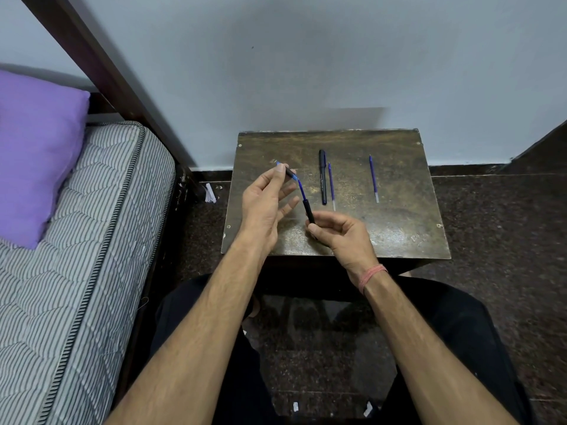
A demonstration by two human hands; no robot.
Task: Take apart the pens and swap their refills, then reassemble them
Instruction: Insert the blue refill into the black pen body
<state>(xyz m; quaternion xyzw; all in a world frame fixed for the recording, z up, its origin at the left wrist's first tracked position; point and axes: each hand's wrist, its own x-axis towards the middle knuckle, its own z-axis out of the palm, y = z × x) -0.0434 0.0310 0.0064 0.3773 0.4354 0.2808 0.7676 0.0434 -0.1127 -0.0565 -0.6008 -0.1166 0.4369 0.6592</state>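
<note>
Disassembly is under way, I judge: my left hand [270,191] pinches the tip section [289,172], my right hand [340,234] grips the black barrel [309,211], the blue refill [301,191] bridging them. Next I must draw it clear. Beyond my grip lie another pen [323,176] and two loose refills [331,185].

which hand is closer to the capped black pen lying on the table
Right. The right hand sits just below the capped black pen; the left hand is farther off to its left.

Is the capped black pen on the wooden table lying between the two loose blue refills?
No. The capped black pen lies left of both loose blue refills.
</note>
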